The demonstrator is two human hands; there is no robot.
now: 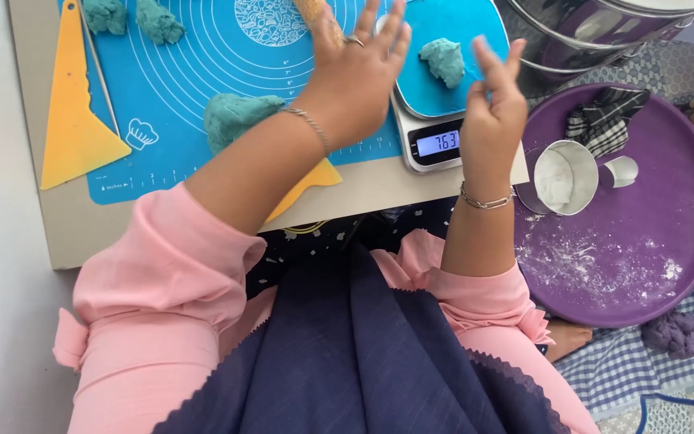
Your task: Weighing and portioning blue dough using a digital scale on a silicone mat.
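Observation:
A small lump of teal dough (443, 61) lies on the blue plate of a kitchen scale (434, 145), whose display is lit. My left hand (357, 74) hovers open just left of the scale, fingers spread, a ring on one finger. My right hand (495, 100) is raised open at the scale's right edge, holding nothing. A bigger teal dough mass (234, 116) rests on the blue baking mat (194, 56), partly hidden by my left forearm. Two more dough pieces (134, 18) sit at the mat's far left.
Two yellow scrapers (74, 120) lie on the low board, one left, one under my left arm. A purple round tray (628, 241) dusted with flour holds a metal cup (565, 177) and checked cloth (608, 116). Steel pots (596, 28) stand behind it.

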